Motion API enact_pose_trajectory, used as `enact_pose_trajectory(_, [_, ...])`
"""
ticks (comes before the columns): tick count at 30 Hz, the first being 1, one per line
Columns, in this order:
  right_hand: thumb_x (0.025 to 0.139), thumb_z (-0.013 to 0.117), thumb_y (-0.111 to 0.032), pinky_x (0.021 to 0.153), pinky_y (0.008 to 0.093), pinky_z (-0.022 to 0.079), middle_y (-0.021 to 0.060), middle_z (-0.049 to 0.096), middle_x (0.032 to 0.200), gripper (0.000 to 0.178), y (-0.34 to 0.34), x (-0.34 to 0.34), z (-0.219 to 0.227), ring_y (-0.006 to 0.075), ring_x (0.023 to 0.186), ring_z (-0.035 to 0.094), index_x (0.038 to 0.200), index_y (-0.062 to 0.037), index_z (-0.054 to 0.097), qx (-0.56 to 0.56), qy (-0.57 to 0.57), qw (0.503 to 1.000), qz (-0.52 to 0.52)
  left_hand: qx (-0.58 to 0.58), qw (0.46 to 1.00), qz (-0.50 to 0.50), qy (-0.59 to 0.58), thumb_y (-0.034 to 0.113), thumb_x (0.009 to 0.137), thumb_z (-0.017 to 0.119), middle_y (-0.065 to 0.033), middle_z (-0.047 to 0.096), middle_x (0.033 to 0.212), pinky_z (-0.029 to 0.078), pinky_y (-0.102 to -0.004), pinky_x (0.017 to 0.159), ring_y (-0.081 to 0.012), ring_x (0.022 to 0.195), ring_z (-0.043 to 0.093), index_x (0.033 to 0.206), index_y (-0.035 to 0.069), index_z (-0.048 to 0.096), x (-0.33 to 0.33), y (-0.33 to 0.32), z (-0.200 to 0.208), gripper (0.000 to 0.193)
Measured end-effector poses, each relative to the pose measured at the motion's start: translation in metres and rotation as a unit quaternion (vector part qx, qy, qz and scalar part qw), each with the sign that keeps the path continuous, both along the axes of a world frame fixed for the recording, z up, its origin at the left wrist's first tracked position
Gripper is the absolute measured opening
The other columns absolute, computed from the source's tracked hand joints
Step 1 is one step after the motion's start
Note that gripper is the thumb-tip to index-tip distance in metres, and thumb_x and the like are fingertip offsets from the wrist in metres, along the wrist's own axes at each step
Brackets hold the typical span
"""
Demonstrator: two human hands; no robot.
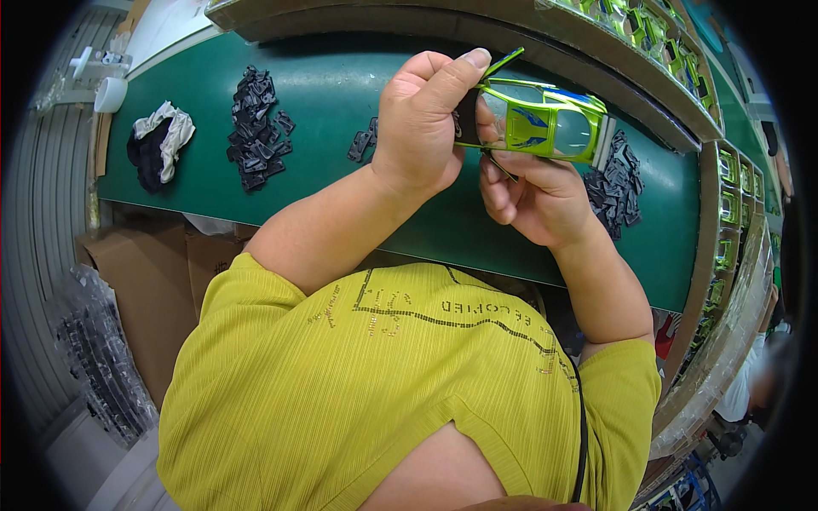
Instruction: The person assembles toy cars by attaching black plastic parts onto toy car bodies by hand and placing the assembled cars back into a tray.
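Note:
A lime-green toy car (530,121) with blue markings and clear windows is held above the green table. One of its doors (504,65) sticks out on the far side, and another thin flap juts out on the near side. My left hand (417,119) grips the car's left end, thumb extended by the raised door; a black part shows under its fingers. From the near side my right hand (541,192) pinches the car's lower edge, with fingers curled beneath it. Small black plastic parts (615,192) are heaped to the right of the car.
On the green table (341,77) lie a bigger heap of black parts (254,128), a few more black pieces (362,140) and a black-and-white cloth (160,145). Cardboard trays of green car bodies (652,34) border the far and right sides. Another person is at the far right.

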State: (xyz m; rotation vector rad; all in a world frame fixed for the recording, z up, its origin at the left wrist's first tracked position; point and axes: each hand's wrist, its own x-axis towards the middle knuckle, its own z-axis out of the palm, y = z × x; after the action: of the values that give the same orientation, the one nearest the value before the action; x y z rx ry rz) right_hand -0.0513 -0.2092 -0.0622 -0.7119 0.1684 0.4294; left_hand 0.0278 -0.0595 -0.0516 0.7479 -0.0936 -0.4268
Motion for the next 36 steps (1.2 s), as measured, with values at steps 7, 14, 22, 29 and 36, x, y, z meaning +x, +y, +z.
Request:
enact_pose_trajectory(7, [0.094, 0.060, -0.009, 0.045, 0.0244, 0.040, 0.0090, 0.061, 0.080, 0.011, -0.009, 0.001, 0.006, 0.0128, 0.055, 0.054, 0.099, 0.0005, 0.060, -0.008, -0.003, 1.000, 0.021, 0.094, 0.991, 0.029, -0.088, 0.018, 0.095, 0.066, -0.0032, 0.063, 0.064, 0.046, -0.0240, 0.051, -0.0095, 0.052, 0.056, 0.077, 0.007, 0.058, 0.003, 0.002, 0.004, 0.023])
enact_pose_trajectory(14, [0.099, 0.052, -0.021, 0.046, 0.0281, 0.040, 0.0100, 0.058, 0.063, 0.029, -0.015, 0.003, 0.007, 0.0164, 0.047, 0.050, 0.088, 0.0043, 0.060, 0.016, 0.005, 0.999, 0.031, 0.066, 0.996, 0.042, -0.038, 0.019, 0.095, 0.066, -0.0010, 0.065, 0.075, 0.047, -0.0238, 0.063, -0.0068, 0.066, 0.057, 0.082, 0.001, 0.067, 0.007, 0.002, 0.001, 0.022])
enact_pose_trajectory(22, [0.098, 0.058, -0.021, 0.045, 0.0245, 0.035, 0.0073, 0.054, 0.058, 0.029, -0.013, -0.001, 0.007, 0.0125, 0.045, 0.045, 0.081, 0.0022, 0.060, -0.084, 0.003, 0.996, 0.029, 0.025, 0.998, 0.040, -0.031, 0.018, 0.094, 0.066, -0.0027, 0.065, 0.075, 0.049, -0.0259, 0.062, -0.0094, 0.066, 0.060, 0.079, 0.003, 0.063, 0.005, 0.002, -0.002, 0.021])
enact_pose_trajectory(29, [0.098, 0.057, -0.021, 0.045, 0.0234, 0.038, 0.0079, 0.057, 0.059, 0.028, -0.008, 0.001, 0.016, 0.0135, 0.046, 0.048, 0.083, 0.0024, 0.061, -0.038, 0.051, 0.998, 0.008, 0.017, 0.999, 0.033, 0.016, 0.018, 0.095, 0.065, -0.0041, 0.066, 0.078, 0.052, -0.0270, 0.064, -0.0112, 0.067, 0.062, 0.084, 0.003, 0.063, 0.005, 0.003, 0.003, 0.019])
enact_pose_trajectory(36, [0.099, 0.054, -0.021, 0.046, 0.0265, 0.042, 0.0113, 0.061, 0.062, 0.029, -0.017, 0.003, 0.007, 0.0181, 0.049, 0.055, 0.084, 0.0020, 0.060, -0.017, 0.023, 0.999, 0.045, 0.017, 0.999, 0.035, 0.014, 0.020, 0.096, 0.062, -0.0051, 0.066, 0.081, 0.054, -0.0286, 0.065, -0.0127, 0.070, 0.064, 0.087, 0.003, 0.062, 0.006, 0.004, 0.000, 0.019])
